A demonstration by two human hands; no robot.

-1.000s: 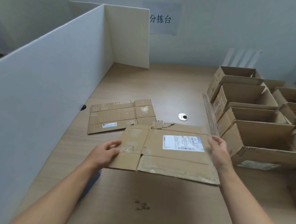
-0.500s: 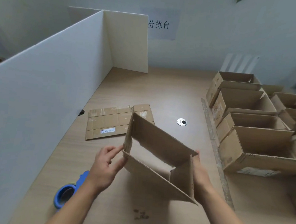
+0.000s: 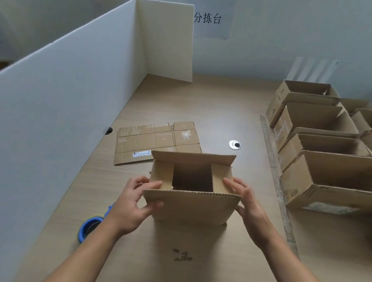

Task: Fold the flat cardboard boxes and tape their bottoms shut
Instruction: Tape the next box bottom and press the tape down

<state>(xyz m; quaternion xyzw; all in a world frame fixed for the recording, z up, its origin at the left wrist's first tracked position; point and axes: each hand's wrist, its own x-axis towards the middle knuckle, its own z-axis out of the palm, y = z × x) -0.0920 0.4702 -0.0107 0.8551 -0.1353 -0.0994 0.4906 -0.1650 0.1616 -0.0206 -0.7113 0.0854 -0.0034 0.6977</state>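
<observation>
Since brown corrugated cardboard box (image 3: 189, 207) stands mid light-wood worktop (image 3: 215, 112), open end up, flaps untaped: looks light and empty. Walls stiffish, but guessing the shell racks sideways easy, and flaps are floppy at creases. Left hand (image 3: 132, 205) grips near-left corner, fingers curled over left side flap, thumb on near flap. Right hand (image 3: 248, 207) same at near-right corner, fingers on right side flap. Best hold imo: corners by creases, not flap tips. Blue tape roll (image 3: 88, 228) sits by left wrist.

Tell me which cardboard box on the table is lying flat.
The flat box beside the white divider, bearing a white label. The held box and the row of boxes at right are opened up.
</observation>
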